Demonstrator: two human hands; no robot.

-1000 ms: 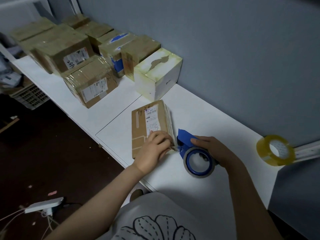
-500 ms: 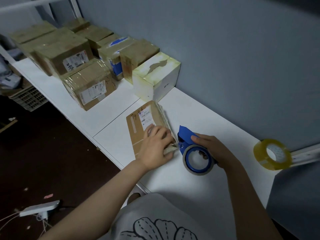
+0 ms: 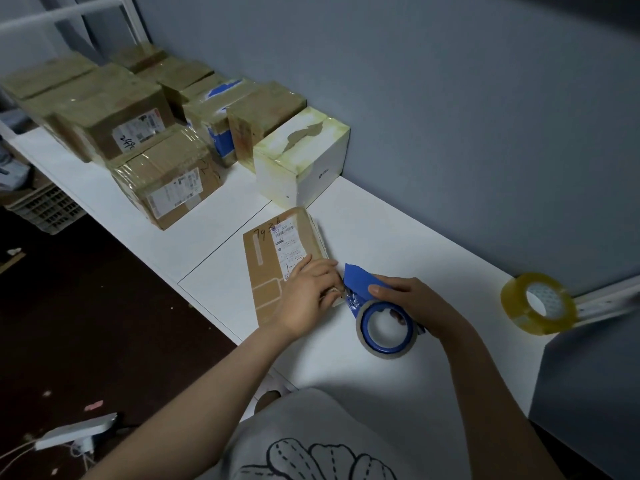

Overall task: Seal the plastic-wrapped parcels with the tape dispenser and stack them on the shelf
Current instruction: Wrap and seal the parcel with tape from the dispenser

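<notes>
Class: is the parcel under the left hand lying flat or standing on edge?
Flat: the parcel lies label-up on the white table, with the left hand resting on top.

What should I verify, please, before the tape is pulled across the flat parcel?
1. Flat parcel lies flat on the white table: ok.
2. Left hand rests on the parcel's near right corner and steadies it: ok.
3. Right hand grips the tape dispenser, whose blue mouth is at that corner: ok.
4. Tape end is stuck to the parcel: cannot tell, because the left hand hides it.
5. Enough tape remains on the dispenser: cannot tell.
6. Spare tape roll is on the table to the right: ok.
</notes>
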